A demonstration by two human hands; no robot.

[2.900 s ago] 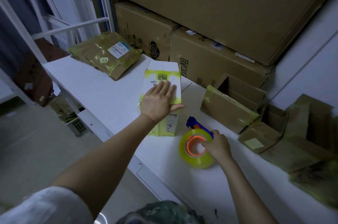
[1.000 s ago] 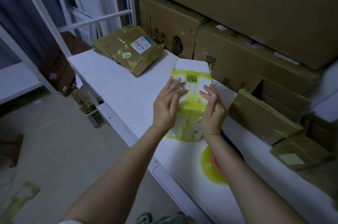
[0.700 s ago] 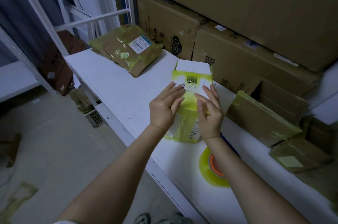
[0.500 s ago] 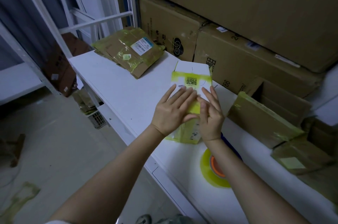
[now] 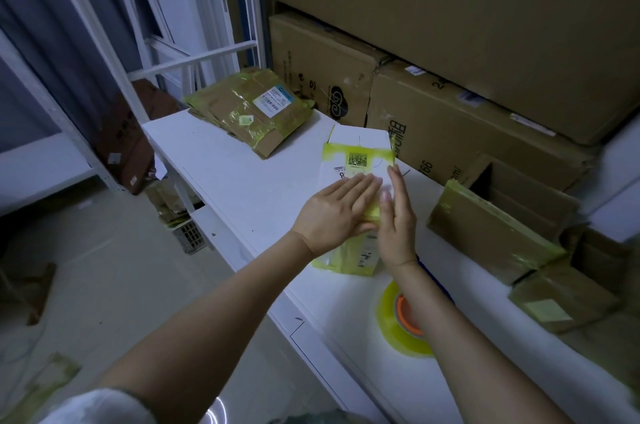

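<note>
Left hand (image 5: 334, 212) farther right; tape (image 5: 389, 316) nearby

Dim, cool-blue light throughout. The white desk (image 5: 221, 160) is the brightest surface, with the pale window frames (image 5: 180, 53) beyond its far left end nearly as light. Shadows on the desk are faint and soft-edged. A sheen glints on the taped parcels (image 5: 249, 108) at its far end. The right hand (image 5: 396, 226) above the desk blurs at the fingertips. Cartons (image 5: 568, 288) at the desk's right end sink into a dark, smeared corner. Wide-angle distortion bows the shelf posts (image 5: 86, 28) left of the desk.
</note>
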